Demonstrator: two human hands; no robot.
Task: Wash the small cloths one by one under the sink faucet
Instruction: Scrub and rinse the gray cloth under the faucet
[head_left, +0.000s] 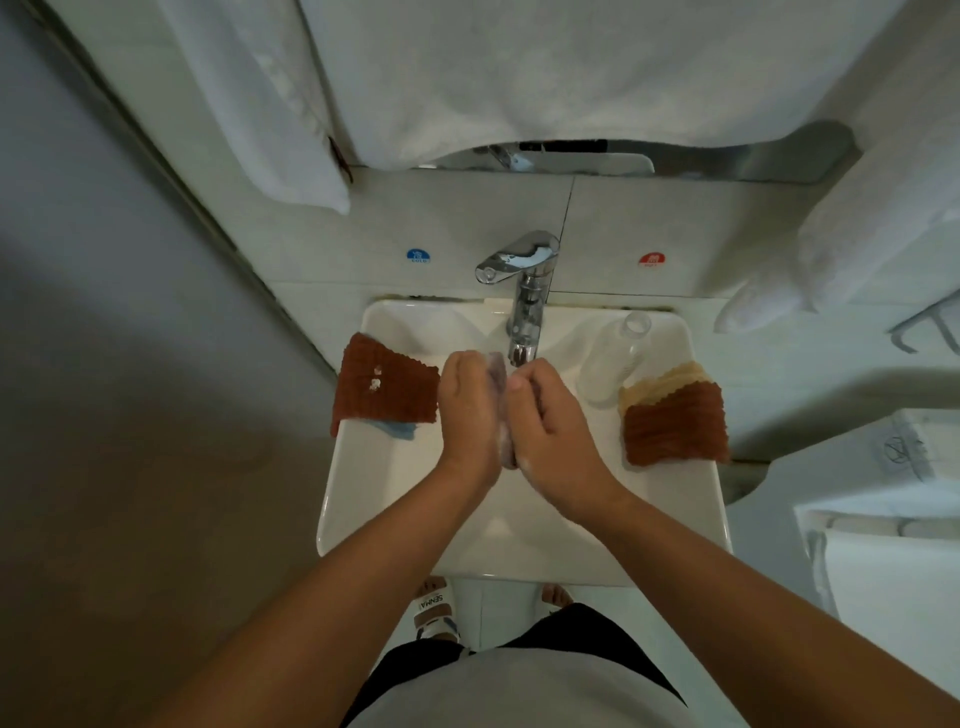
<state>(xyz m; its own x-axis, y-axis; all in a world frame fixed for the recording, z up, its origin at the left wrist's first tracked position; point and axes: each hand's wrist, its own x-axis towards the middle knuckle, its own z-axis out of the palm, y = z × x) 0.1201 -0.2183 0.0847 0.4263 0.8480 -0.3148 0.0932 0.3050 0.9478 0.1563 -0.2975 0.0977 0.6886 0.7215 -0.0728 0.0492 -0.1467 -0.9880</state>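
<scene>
Now the person rubs a small pale lilac cloth (497, 371), wet and soapy, between both hands over the white ceramic sink (363, 483), just below the spout of the chrome faucet (524, 312). The left hand (467, 410) and the right hand (550, 421) press together, fingers curled around the cloth, so only its top edge and a foamy bit near the wrists show. Such a cloth looks light, soft and limp, and the soap probably makes it slippery; a full grip around the bunched middle seems safer than a pinch at a corner. A rust-brown ribbed cloth (387, 387) lies on the left sink rim over a light blue cloth (397, 430). Another rust-brown cloth (675, 428) covers a beige cloth (660, 382) on the right rim, beside a clear plastic bottle (615, 358).
</scene>
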